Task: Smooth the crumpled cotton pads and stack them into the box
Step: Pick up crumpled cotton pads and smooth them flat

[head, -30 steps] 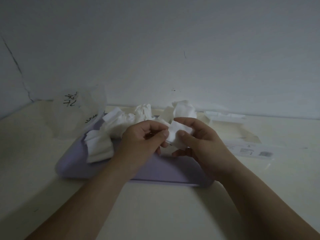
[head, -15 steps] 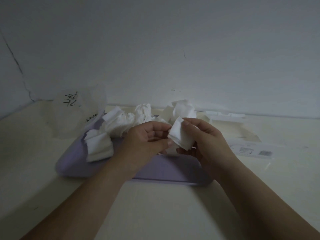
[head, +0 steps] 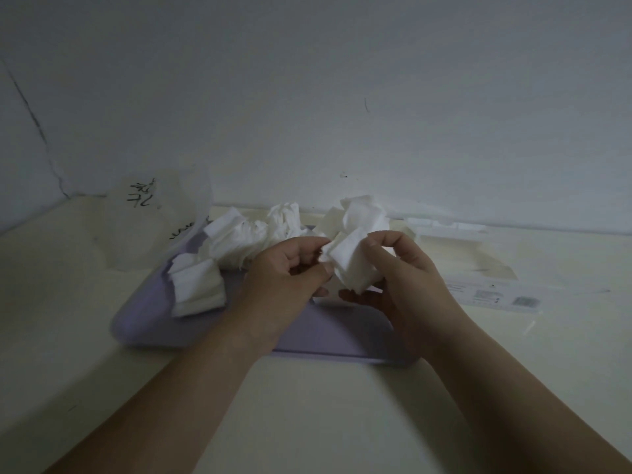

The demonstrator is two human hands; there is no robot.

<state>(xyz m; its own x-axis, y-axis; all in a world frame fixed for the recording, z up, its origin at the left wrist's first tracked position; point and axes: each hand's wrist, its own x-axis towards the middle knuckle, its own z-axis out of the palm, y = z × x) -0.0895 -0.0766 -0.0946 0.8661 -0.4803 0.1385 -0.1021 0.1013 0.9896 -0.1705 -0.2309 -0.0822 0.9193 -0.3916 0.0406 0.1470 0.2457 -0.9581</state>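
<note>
pinching one cotton pad [head: 352, 265] between left hand [head: 290, 268] and right hand [head: 403, 278].

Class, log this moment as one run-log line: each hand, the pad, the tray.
left hand: pinches cotton pad corner | right hand: grips same pad | purple tray: holds crumpled pads | stage: smoothing

A cream tabletop [head: 325, 405] bears a lavender plastic tray [head: 342, 333], a crumpled translucent bag [head: 147, 230] on its left, and a pale cardboard box [head: 478, 258] and white printed sheet [head: 496, 297] on its right.

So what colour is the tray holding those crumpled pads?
Pale lilac. The tray shows best in the head view, the only one.
</note>
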